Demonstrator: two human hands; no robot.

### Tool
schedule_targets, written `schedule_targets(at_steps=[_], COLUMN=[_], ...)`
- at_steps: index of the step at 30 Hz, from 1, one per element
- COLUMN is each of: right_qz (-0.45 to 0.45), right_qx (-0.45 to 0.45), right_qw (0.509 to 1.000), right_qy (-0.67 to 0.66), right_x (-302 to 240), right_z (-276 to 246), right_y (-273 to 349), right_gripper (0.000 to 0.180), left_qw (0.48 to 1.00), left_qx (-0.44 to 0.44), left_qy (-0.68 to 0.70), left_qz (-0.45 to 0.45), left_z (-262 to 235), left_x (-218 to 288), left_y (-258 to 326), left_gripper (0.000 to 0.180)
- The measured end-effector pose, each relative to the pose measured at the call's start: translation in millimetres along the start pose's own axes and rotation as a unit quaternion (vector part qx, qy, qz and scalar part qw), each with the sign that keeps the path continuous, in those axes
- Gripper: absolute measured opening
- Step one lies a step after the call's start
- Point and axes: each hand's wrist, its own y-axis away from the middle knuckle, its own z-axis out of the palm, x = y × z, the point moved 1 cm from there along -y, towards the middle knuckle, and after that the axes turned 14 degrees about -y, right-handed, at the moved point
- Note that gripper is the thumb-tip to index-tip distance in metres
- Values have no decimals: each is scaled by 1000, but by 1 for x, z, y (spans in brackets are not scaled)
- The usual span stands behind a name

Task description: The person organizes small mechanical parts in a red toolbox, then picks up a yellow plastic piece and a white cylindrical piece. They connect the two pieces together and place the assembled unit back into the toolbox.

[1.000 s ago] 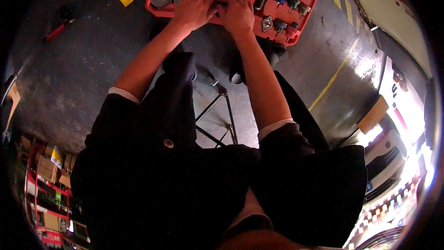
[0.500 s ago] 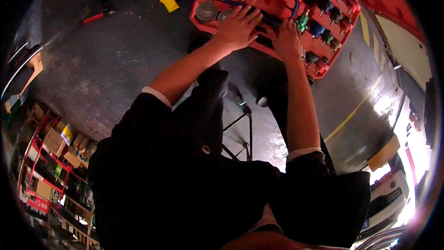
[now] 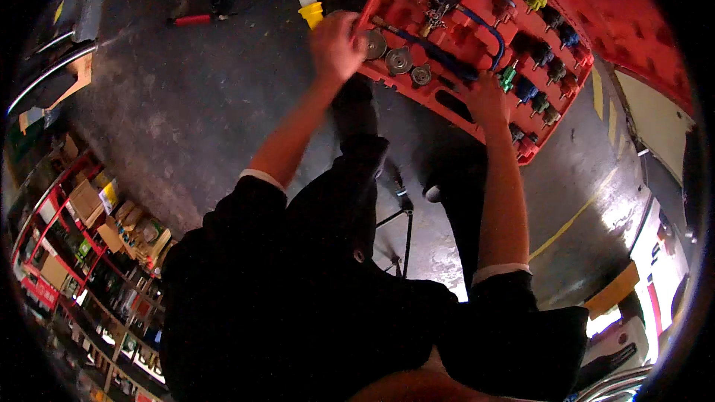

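- Left hand (image 3: 339, 48): shifted off metal caps (image 3: 399, 61), now uncovered, to red case's (image 3: 465, 39) left rim; fingers curled, grip unclear.
- Right hand (image 3: 489, 100): still at dark hose (image 3: 439, 54), inside case; fingers bent downward, hold unclear.

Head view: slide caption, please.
Left hand at the left edge of an open red case, right hand near its blue hose.

The open red plastic case (image 3: 473, 41) is before me, my left hand (image 3: 339, 50) at its near left corner, my right hand (image 3: 488, 102) over its near side. Inside, three round grey metal caps (image 3: 398, 61) lie left, small multicoloured fittings (image 3: 526, 89) right, and the curved blue hose (image 3: 497, 37) between them.
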Motion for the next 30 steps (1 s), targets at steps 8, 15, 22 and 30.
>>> schedule_targets(at_steps=[8, 15, 22, 30], right_qz=[-44, -17, -48, -47], right_qx=[30, -21, -31, -82], right_qw=[998, 1000, 996, 994], right_qy=[30, 7, 71, 58], right_x=[0, -29, -27, -22], right_z=[5, -34, -34, -46], right_y=[4, 15, 19, 22], right_gripper=[68, 60, 51, 42], left_qw=[911, 908, 900, 945], left_qx=[-170, -237, -197, -210], left_qy=[-65, -45, 77, 144], left_qz=[-371, -344, -381, -207], left_z=[22, 59, 38, -36], left_x=[-99, -126, -122, -55], left_y=[2, -13, 20, 29], left_gripper=[78, 84, 73, 62])
